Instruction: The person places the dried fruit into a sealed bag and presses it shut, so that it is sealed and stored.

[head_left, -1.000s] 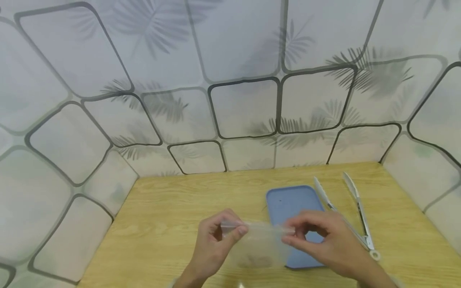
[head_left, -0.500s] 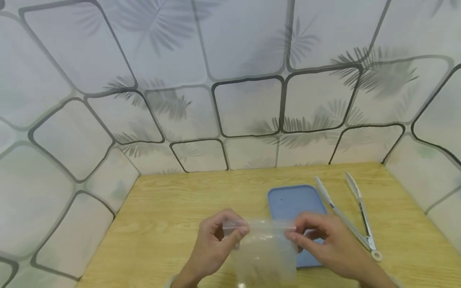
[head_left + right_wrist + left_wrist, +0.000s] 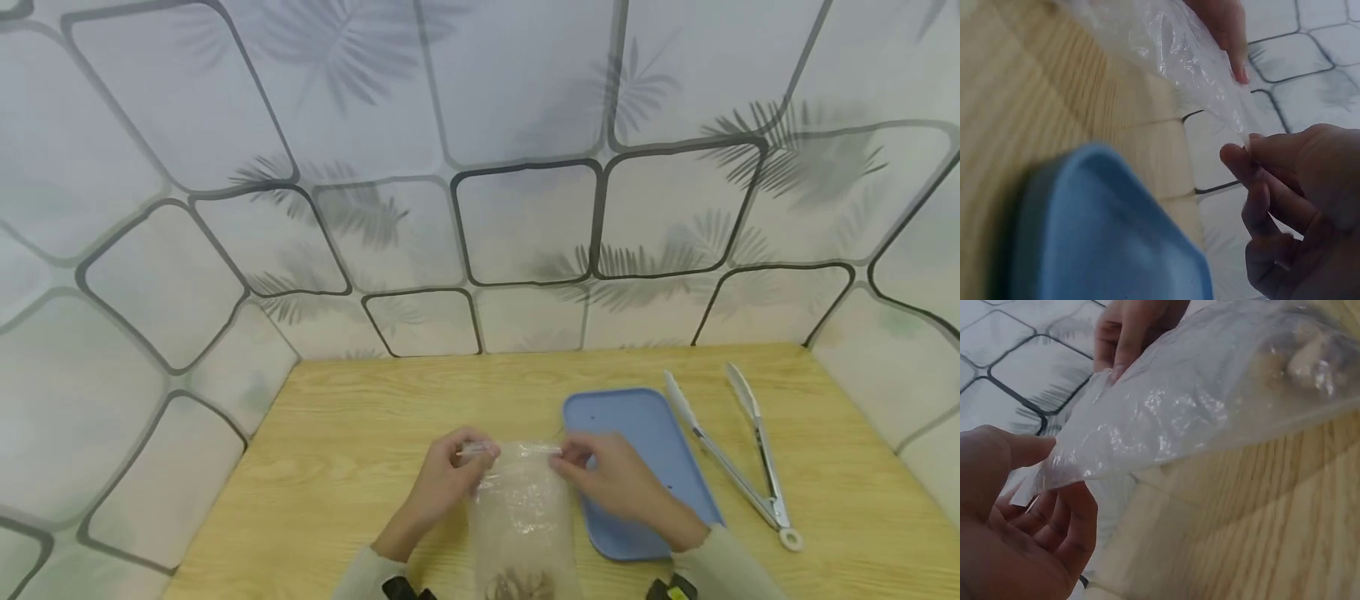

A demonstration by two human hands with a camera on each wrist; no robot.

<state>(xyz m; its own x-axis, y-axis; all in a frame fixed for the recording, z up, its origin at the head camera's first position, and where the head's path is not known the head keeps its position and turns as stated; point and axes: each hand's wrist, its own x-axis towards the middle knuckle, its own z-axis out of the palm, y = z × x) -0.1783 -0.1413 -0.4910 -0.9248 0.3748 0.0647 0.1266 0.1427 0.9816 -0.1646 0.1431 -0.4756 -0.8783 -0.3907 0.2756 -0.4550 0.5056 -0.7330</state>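
A clear plastic zip bag (image 3: 523,508) hangs between my two hands, its top edge stretched across. Several brownish lumps (image 3: 1310,359) lie at the bottom of the bag; what they are I cannot tell. My left hand (image 3: 444,477) pinches the top left corner between thumb and fingers. At the top right corner, my right hand (image 3: 611,473) pinches the edge with thumb and forefinger, its other fingers loosely curled in the right wrist view. The blue tray (image 3: 652,425) lies partly beneath my right hand and forearm, with a few dark specks on it.
Metal tongs (image 3: 765,467) lie spread on the wooden table (image 3: 360,433), right of the tray. Patterned wall covering (image 3: 525,225) rises behind the table and along both sides.
Both hands have moved slightly away from the body and closer together, still holding the bag's top edge. The bag now hangs stretched toward me, with its lumps low in view. Tray and tongs stay put.
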